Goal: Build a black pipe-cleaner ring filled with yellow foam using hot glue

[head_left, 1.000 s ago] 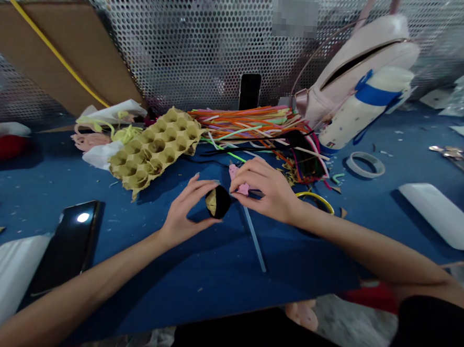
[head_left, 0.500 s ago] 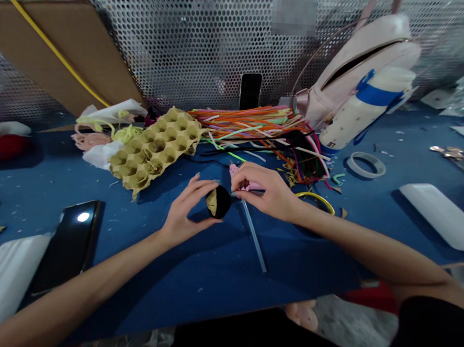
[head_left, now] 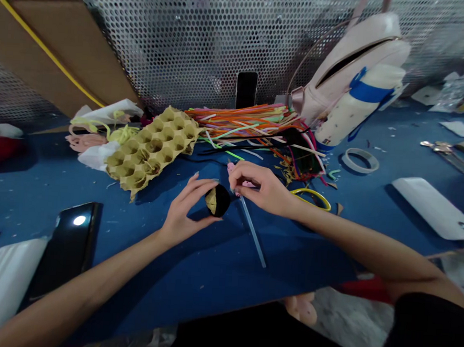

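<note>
Grip, left hand [head_left: 186,208]: closed around a black ball with a gold patch [head_left: 217,200], fingers over the top, thumb beneath.
Grip, right hand [head_left: 261,188]: curled shut on a pink piece [head_left: 231,167], which is partly hidden by the fingers.
Ball position: over the middle of the blue bench [head_left: 193,291], just beside the right fingertips; contact between them cannot be told.
Beneath right hand: thin pale blue rod [head_left: 254,233], its upper end under the hand, its lower end lying toward the bench's front edge.
Left of hands: pulp egg tray [head_left: 152,150], tilted, resting on white and pink scraps [head_left: 86,142].
Behind hands: heap of orange and multicoloured strips [head_left: 238,124], with black strips among them.
Right of hands: yellow ring [head_left: 311,197], on the bench; pale tape roll [head_left: 360,161], farther right.
Rear right corner: pale pink bag [head_left: 357,60], leaning beside a white bottle with blue tape [head_left: 356,105].
Rear edge: upright phone [head_left: 246,89], against a perforated metal sheet [head_left: 185,34].
Rear left corner: cardboard sheet [head_left: 47,42], with a yellow cord [head_left: 47,47] across it.
Front left corner: phone lying face up [head_left: 68,242], with a light reflection, next to a white pad [head_left: 3,285].
Right edge: white foam block [head_left: 436,209].
</note>
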### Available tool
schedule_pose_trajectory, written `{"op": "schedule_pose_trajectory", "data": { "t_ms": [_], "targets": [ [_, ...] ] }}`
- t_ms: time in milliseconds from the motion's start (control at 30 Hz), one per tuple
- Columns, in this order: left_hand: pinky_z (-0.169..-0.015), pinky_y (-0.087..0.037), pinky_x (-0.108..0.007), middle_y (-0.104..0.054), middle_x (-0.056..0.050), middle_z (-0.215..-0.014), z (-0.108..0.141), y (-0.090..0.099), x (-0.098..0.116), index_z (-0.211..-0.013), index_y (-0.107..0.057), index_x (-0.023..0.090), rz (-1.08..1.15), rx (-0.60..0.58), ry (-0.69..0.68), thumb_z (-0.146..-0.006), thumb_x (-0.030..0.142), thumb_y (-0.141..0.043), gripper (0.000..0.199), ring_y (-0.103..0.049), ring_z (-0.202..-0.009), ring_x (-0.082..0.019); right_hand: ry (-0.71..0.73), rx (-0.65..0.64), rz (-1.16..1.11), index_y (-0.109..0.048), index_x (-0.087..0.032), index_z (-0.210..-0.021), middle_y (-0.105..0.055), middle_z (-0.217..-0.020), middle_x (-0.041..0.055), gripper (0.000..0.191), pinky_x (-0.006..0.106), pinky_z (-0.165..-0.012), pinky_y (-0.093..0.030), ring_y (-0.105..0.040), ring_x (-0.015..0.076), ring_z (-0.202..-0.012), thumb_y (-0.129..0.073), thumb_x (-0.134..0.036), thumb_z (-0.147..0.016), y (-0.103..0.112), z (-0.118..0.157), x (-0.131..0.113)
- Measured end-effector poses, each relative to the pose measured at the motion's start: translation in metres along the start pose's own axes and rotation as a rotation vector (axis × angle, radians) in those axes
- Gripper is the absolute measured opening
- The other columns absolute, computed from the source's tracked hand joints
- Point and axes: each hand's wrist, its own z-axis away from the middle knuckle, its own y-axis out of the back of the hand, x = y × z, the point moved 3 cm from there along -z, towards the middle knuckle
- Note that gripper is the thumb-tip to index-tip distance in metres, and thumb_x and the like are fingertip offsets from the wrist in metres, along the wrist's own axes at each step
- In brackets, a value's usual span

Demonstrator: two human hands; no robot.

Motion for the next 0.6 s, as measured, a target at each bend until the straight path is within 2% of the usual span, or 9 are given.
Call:
{"op": "schedule_pose_trajectory", "data": {
  "t_ms": [133, 300, 467, 600],
  "targets": [
    [-0.126, -0.041, -0.063, -0.072, -0.013, -0.134, -0.001, 0.000, 0.001, -0.149, -0.056, 0.024, 0.000, 0.010, 0.003, -0.081, 0.035, -0.089, 0.076, -0.070, -0.124, -0.028, -0.078, 0.048, -0.056, -0.063, -0.019, -0.090, -0.061, -0.094, 0.0017, 0.012, 0.028, -0.074, -0.047, -0.058, 0.0137, -0.081, -0.059, -0.007, -0.092, -0.004, 0.005, 0.003],
    [-0.125, -0.042, -0.063, -0.072, -0.013, -0.133, -0.002, 0.000, 0.002, -0.148, -0.056, 0.025, -0.005, 0.011, 0.003, -0.081, 0.036, -0.089, 0.076, -0.070, -0.124, -0.028, -0.186, 0.135, -0.091, -0.063, -0.019, -0.092, -0.063, -0.093, 0.0019, 0.005, 0.031, -0.079, -0.051, -0.060, 0.0146, -0.083, -0.067, -0.017, -0.093, -0.003, 0.023, 0.005],
    [-0.126, -0.041, -0.063, -0.072, -0.013, -0.133, -0.002, -0.001, 0.002, -0.148, -0.057, 0.023, -0.011, 0.014, -0.003, -0.080, 0.035, -0.090, 0.076, -0.070, -0.124, -0.028, -0.141, 0.171, -0.048, -0.064, -0.020, -0.098, -0.062, -0.098, 0.0031, 0.003, 0.032, -0.084, -0.052, -0.062, 0.0152, -0.090, -0.064, -0.017, -0.098, -0.001, 0.042, 0.007],
    [-0.126, -0.042, -0.063, -0.072, -0.013, -0.133, -0.002, -0.001, 0.002, -0.148, -0.056, 0.025, -0.023, 0.012, 0.003, -0.081, 0.035, -0.089, 0.075, -0.070, -0.124, -0.028, -0.094, 0.186, -0.020, -0.065, -0.020, -0.099, -0.062, -0.099, 0.0029, 0.005, 0.032, -0.083, -0.053, -0.062, 0.0148, -0.090, -0.063, -0.016, -0.100, -0.001, 0.047, 0.007]
  ]
}}
